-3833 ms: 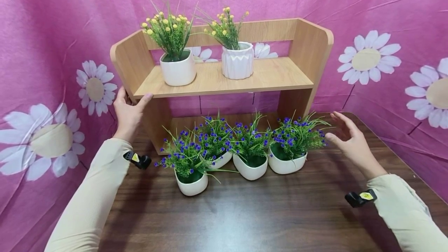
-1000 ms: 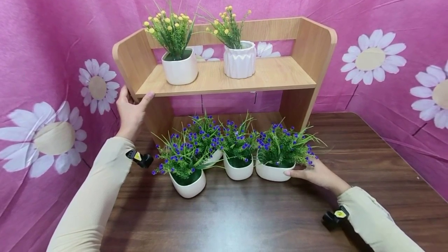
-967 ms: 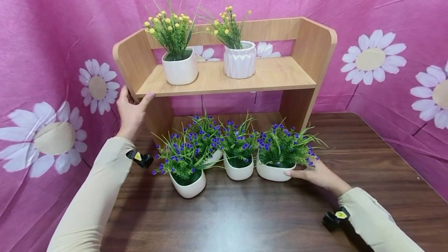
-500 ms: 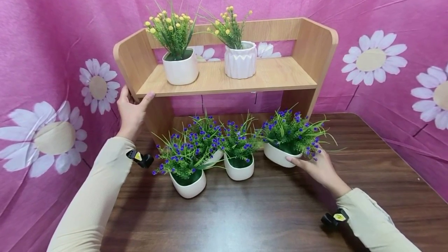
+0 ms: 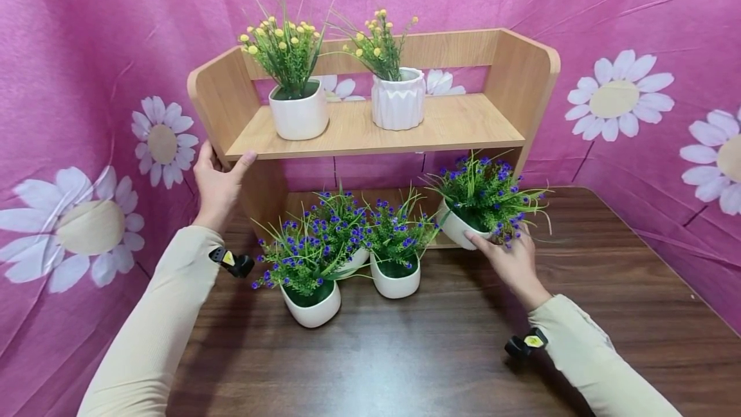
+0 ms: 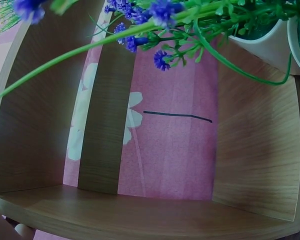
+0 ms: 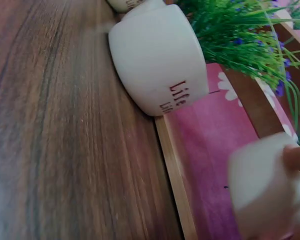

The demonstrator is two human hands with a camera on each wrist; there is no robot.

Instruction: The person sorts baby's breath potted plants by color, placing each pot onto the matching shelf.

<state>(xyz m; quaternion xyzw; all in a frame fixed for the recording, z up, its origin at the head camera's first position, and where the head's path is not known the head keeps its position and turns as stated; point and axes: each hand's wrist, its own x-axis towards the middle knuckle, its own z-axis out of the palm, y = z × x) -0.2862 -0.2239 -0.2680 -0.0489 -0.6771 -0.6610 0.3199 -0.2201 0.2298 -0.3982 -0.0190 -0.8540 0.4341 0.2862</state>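
In the head view my left hand (image 5: 217, 188) grips the left side of a two-tier wooden shelf (image 5: 376, 140), thumb on the board's front edge and the other fingers partly hidden behind the panel. My right hand (image 5: 515, 262) holds a potted plant (image 5: 457, 227) with blue-purple flowers by its white pot, tilted and raised before the lower tier's right end. Its thumb lies on the pot's front; foliage covers the other fingers. The right wrist view has this pot (image 7: 262, 185), blurred, beside a second white pot (image 7: 160, 60) lettered "Life".
Three more blue-flowered potted plants stand in front of the shelf: left (image 5: 312, 304), behind it (image 5: 350, 262) and middle (image 5: 396, 280). On the upper tier are two yellow-flowered plants, in a smooth pot (image 5: 298, 111) and a ribbed pot (image 5: 397, 105). The dark tabletop (image 5: 370, 365) extends forward.
My right hand has come in from the right, taken hold of the rightmost blue-flowered plant, and lifted it off the table toward the lower tier, tilting it. My left hand keeps its place.
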